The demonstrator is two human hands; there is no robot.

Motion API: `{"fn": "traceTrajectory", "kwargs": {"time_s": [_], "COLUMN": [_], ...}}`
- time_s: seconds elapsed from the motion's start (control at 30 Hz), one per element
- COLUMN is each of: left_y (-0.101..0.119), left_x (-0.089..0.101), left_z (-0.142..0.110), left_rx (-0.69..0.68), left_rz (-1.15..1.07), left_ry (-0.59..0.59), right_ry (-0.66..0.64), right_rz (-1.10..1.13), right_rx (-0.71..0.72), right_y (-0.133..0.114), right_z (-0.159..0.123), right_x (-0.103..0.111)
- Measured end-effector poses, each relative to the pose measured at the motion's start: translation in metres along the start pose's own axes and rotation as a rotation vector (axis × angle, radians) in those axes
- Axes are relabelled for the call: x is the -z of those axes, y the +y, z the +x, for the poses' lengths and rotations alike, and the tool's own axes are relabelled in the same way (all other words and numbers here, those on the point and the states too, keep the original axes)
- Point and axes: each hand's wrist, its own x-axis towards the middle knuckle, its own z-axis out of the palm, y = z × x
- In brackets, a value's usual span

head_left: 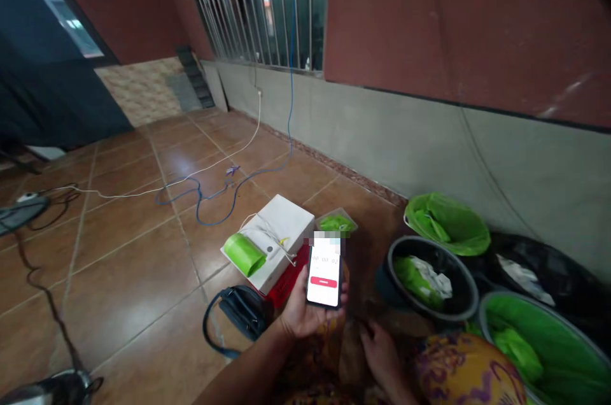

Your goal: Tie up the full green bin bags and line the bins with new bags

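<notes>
My left hand is wrapped round a smartphone, screen up, with a timer and a red button showing. The top of its screen is blurred out. My right hand rests low beside my knee, fingers slightly apart and dim, with nothing seen in it. Left of the phone lies a white box bearing a bright green roll and a white cable. Under the box's edge shows something red. A clear tray with green pieces sits behind the phone.
A dark bag with a strap lies on the tiled floor. To the right stand a dark bucket, a green-lined bin and another green-lined container. Blue cable and white cord cross the floor near the wall.
</notes>
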Motion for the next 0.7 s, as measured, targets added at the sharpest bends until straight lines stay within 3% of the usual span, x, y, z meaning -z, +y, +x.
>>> {"fn": "traceTrajectory", "kwargs": {"time_s": [0.07,0.17,0.33,0.5,0.7], "left_y": [-0.001,-0.003,-0.009,-0.01,-0.009], "left_x": [-0.001,-0.001,-0.001,-0.006,-0.01], "left_z": [0.0,0.002,0.003,0.003,0.003], "left_rx": [0.0,0.0,-0.01,-0.009,0.008], "left_rz": [0.003,0.013,0.023,0.007,-0.015], "left_ry": [0.004,0.001,0.001,-0.013,-0.005], "right_ry": [0.088,0.181,0.282,0.336,0.297], "right_rz": [0.025,0.049,0.013,-0.045,0.051], "right_rx": [0.012,0.158,0.365,0.409,0.316], "right_y": [-0.011,-0.045,-0.089,-0.094,-0.087], "right_z": [0.01,0.018,0.012,0.004,0.006], "right_x": [0.013,0.026,0.026,0.022,0.023]}}
